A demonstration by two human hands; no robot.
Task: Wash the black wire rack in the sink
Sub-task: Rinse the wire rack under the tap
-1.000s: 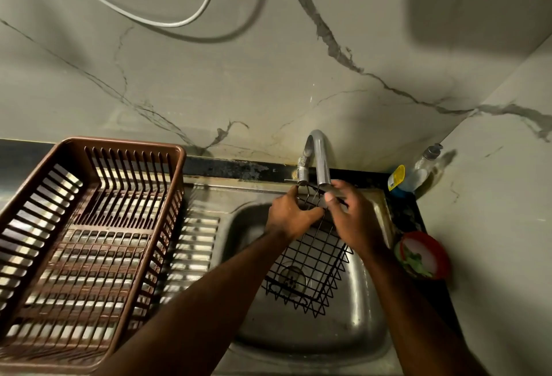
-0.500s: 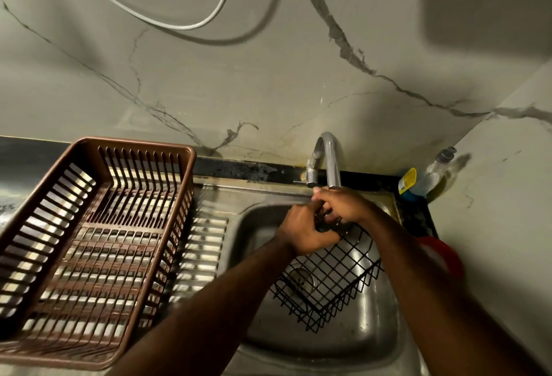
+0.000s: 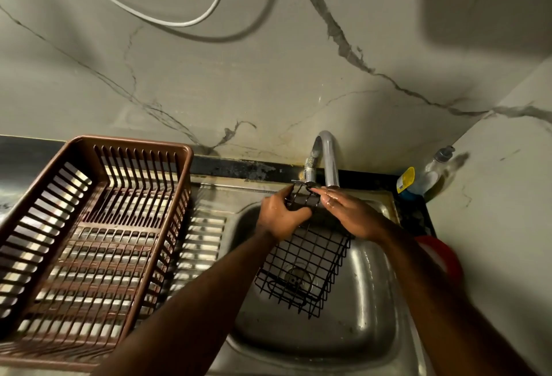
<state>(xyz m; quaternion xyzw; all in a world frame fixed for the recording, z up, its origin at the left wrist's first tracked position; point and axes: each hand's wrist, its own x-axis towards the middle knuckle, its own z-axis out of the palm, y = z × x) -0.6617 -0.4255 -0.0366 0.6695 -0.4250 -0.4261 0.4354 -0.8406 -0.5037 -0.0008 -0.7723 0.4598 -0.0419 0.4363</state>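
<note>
The black wire rack (image 3: 304, 268) hangs tilted over the steel sink (image 3: 367, 325), its top edge just under the tap spout (image 3: 330, 160). My left hand (image 3: 279, 217) grips the rack's upper left corner. My right hand (image 3: 352, 214) lies wet over the rack's upper right edge, fingers stretched flat against the wire below the spout. Through the mesh I see the sink drain (image 3: 295, 278). Whether water is running I cannot tell.
A brown slatted plastic basket (image 3: 89, 226) stands on the draining board at the left. A dish-soap bottle (image 3: 424, 178) lies in the back right corner, and a red round lid or bowl (image 3: 442, 256) sits right of the sink. Marble wall behind, with a white cable.
The rack has swung so its free end points down toward the drain rather than to the right. My right hand has spread flatter along the top edge.
</note>
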